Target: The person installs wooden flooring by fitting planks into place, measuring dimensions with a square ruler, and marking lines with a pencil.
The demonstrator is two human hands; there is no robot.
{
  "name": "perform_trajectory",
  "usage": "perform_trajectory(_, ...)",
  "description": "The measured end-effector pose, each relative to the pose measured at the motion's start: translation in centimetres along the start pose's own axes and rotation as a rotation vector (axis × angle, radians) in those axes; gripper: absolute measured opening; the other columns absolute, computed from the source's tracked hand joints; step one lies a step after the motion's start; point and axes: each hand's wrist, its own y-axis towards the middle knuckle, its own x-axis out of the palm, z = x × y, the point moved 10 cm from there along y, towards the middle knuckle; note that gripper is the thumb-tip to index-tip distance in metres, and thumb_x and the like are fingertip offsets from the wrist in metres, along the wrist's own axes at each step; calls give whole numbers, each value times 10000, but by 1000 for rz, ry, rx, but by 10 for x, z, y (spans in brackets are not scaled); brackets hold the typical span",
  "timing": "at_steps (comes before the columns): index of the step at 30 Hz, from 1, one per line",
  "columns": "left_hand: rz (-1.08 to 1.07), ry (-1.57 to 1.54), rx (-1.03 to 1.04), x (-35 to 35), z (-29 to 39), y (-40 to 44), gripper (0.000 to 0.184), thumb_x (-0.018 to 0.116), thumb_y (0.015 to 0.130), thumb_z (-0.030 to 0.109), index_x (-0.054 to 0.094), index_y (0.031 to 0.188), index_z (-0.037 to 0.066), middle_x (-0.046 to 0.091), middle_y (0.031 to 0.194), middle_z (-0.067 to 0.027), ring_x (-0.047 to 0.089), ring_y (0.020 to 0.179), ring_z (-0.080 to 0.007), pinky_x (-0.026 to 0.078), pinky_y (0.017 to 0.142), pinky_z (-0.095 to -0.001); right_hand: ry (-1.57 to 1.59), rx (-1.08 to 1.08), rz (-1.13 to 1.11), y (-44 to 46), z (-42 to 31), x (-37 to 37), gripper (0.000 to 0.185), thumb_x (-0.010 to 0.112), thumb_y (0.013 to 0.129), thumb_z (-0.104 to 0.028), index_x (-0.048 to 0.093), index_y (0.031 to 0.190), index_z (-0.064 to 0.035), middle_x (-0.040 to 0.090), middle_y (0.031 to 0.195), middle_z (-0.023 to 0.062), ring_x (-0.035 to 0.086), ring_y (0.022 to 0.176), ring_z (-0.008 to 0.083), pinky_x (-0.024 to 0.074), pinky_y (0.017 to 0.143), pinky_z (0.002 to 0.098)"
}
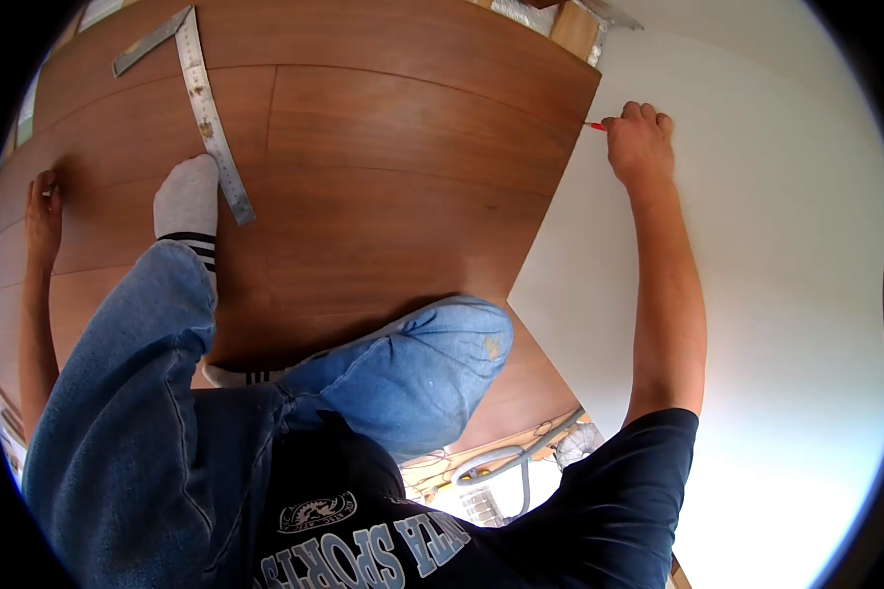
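Note:
My right hand [641, 147] is up against the white wall at the right, its fingers closed around a thin red pencil [596, 126]. The pencil's tip points left to the edge of the brown wood-plank floor [393, 187]. Far to the left, my left hand [43, 211] is just over the planks with its fingers curled in. Whether anything small is inside those fingers I cannot make out. A metal try square [204, 108] with ruler marks and brownish spots lies on the floor between my hands. My sock-covered foot [189, 196] touches or overlaps its blade.
The white wall [776, 245] runs along the right side. Wood pieces [575, 31] and silvery foil show beyond the planks' far edge. A grey hose [525, 461] and cables lie behind me near the bottom. My bent knee [471, 339] is close to the wall.

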Motion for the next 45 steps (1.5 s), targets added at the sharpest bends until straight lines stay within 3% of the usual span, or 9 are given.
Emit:
perform_trajectory(18,37,39,56,-1,1,2,331,578,1073,56,598,1402,29,657,1317,-170,690,1087,-332,569,903,-403,17,-37,-61,-7,-8,1,201,647,973,-135,840,972,-190,685,1128,29,576,1187,214,382,1102,405)
perform_trajectory(24,16,50,-47,2,-5,-2,332,587,1077,73,603,1407,46,660,1318,-162,689,1073,-328,568,913,-417,9,-25,-70,-6,-6,5,206,645,982,-134,842,985,-192,684,1129,27,572,1190,212,378,1085,408)
perform_trajectory(26,-14,44,-56,3,-5,-3,337,583,1074,74,585,1410,39,651,1337,-177,683,1172,-363,567,964,-444,1,-12,-79,-5,-4,7,206,645,984,-136,843,987,-195,684,1125,25,571,1188,214,377,1076,411)
perform_trajectory(40,-41,-6,-50,-3,13,-2,333,581,1063,28,584,1395,26,645,1282,-183,688,1059,-351,565,906,-429,-54,41,13,16,9,2,177,664,955,-156,828,897,-193,679,1075,16,581,1130,225,396,1013,421)
perform_trajectory(43,-37,2,-34,-6,18,-3,327,585,1064,31,587,1391,29,648,1279,-180,693,1044,-344,565,896,-425,-82,38,56,24,13,-4,177,660,956,-154,823,902,-195,679,1079,13,585,1128,227,410,989,429)
perform_trajectory(45,-32,5,-19,-8,22,-3,324,588,1064,34,589,1388,30,649,1277,-179,696,1039,-343,565,893,-424,-113,55,29,32,18,-4,226,641,973,-110,832,1020,-221,676,1095,30,596,1142,237,441,981,437)
